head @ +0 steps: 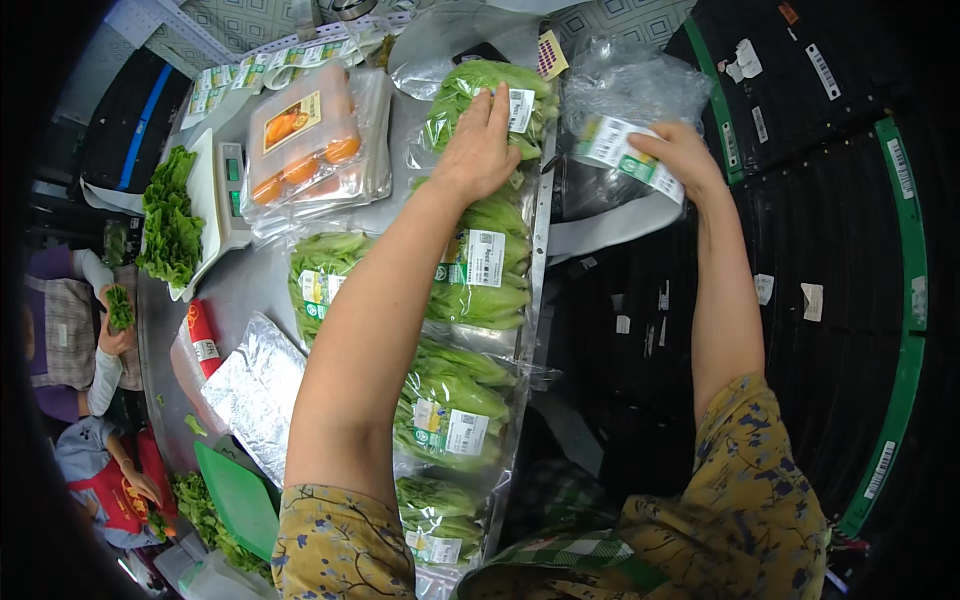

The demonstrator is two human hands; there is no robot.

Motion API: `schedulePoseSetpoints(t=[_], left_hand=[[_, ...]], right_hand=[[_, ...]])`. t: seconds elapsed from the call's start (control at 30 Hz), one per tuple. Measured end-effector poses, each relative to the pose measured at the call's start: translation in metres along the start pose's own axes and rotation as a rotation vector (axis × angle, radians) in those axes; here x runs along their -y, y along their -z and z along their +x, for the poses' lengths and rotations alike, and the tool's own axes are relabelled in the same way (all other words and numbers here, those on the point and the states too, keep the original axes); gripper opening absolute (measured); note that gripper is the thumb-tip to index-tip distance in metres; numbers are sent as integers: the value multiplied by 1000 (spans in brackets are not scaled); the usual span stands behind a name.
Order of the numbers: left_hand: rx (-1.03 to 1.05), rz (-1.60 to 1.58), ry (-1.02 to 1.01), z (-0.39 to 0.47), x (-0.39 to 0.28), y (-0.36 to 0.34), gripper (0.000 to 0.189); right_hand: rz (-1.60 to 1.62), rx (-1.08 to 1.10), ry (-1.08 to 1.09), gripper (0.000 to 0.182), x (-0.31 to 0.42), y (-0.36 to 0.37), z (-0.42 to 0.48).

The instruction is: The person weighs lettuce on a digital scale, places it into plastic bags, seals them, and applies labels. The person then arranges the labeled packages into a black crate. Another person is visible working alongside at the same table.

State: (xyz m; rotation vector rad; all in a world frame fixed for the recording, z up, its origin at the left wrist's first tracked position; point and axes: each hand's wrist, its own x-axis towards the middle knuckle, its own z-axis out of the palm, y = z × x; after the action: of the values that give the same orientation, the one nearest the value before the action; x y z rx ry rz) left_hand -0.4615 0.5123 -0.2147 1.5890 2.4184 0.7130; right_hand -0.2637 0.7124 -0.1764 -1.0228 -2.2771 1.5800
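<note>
My left hand (480, 146) lies flat on a clear bag of green leaf lettuce (457, 86), its fingers over or beside the white printed label (521, 110). My right hand (679, 157) pinches a strip of printed labels (626, 154) between thumb and fingers, off the table's right edge. White backing paper (622, 229) curves away below that strip. Down the same edge lie more labelled lettuce bags (480, 300), and another lettuce bag (330, 247) is partly hidden by my left forearm.
Packs of flat bags with orange pictures (300, 142) sit on the metal table (262, 281), near a white scale (229, 180) holding loose lettuce (169, 217). Stacked black crates (817, 247) stand at right. Two people work across the table; one person's hands (112, 341) hold greens.
</note>
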Motion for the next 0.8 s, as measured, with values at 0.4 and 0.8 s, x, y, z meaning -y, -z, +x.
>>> schedulePoseSetpoints(t=[0.4, 0.8], left_hand=[[88, -1174, 153, -57, -112, 36, 67], [-68, -1049, 396, -213, -186, 76, 20]], right_hand=[[685, -100, 313, 25, 12, -15, -133], [485, 454, 499, 42, 60, -55, -198]])
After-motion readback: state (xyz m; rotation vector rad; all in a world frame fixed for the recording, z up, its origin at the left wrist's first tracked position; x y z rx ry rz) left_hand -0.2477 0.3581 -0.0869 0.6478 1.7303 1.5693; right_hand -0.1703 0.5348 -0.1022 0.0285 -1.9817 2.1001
